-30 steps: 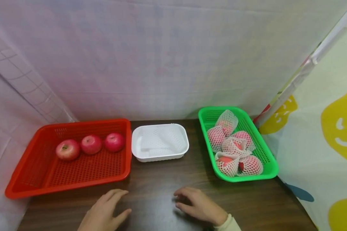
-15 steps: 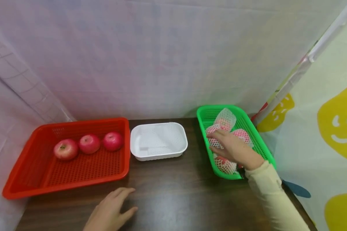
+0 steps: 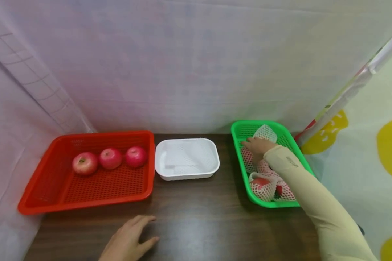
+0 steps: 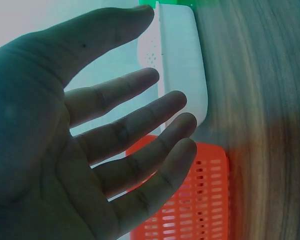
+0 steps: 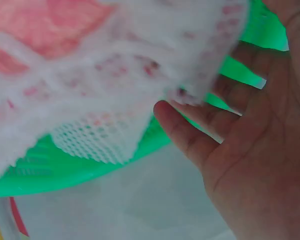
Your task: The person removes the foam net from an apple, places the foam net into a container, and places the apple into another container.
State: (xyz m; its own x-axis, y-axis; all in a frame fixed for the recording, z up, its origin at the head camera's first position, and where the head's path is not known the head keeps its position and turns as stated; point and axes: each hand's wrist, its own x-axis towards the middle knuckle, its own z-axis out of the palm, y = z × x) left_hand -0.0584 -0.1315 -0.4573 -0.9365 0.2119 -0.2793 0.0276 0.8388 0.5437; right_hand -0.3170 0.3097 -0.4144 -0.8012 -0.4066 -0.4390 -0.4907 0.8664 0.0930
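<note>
My right hand is inside the green basket, over fruits in white foam nets at its left side. In the right wrist view, the right hand's fingers extend beside and partly behind a net-wrapped red fruit, not curled round it; contact is unclear. Part of the basket's contents is hidden by the right hand and sleeve. My left hand hovers over the table's front, fingers relaxed and apart, holding nothing. The left wrist view shows its bare palm.
On the left stands a red basket with three bare apples in a row. A white tray with white netting sits between the baskets. Pale cloth walls enclose the dark wooden table.
My right hand has moved from over the table's front to the right and forward, into the green basket. The left hand has stayed nearly in place. The head view has shifted slightly.
</note>
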